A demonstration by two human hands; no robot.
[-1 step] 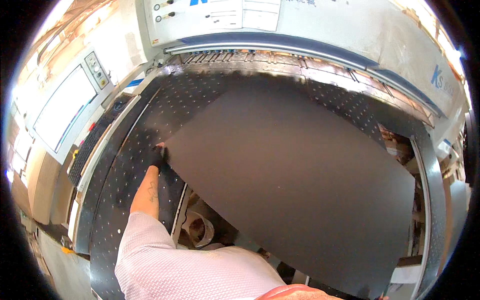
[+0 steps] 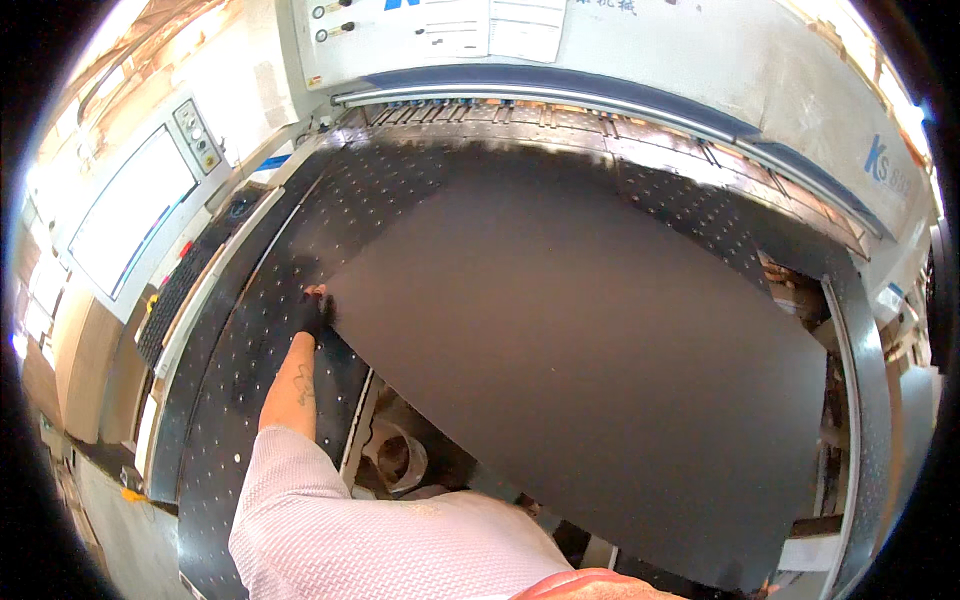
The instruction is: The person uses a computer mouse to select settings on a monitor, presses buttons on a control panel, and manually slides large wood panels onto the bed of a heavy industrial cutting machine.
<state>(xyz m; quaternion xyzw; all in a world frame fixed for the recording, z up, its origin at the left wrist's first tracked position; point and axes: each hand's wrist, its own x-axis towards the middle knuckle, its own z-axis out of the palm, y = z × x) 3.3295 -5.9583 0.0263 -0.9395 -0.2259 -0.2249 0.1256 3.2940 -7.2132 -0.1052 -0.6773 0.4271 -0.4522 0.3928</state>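
The left hand (image 2: 314, 312), in a dark glove with bare fingertips, is placed at the left corner of the large dark board (image 2: 580, 370). Its fingers (image 2: 317, 290) are bent beside that corner; the board's edge seems to be touched, but how tightly they are closed cannot be told. Only a scrap of the right hand (image 2: 769, 591) is shown at the lower rim, by the board's near right corner; its grip cannot be made out.

The board is set askew in front of the white machine (image 2: 680, 60), its far part lying over the black studded bench (image 2: 250, 390). Its near edge is stretched across an opening in which a bucket (image 2: 400, 458) is seen. On the right, the board's edge is brought near a pale rail (image 2: 845, 370), with a narrow gap between them. Open studded surface is left to the left of the board, bounded by a shelf bearing a keyboard (image 2: 178, 305), and a smaller studded patch is left beyond its far right edge.
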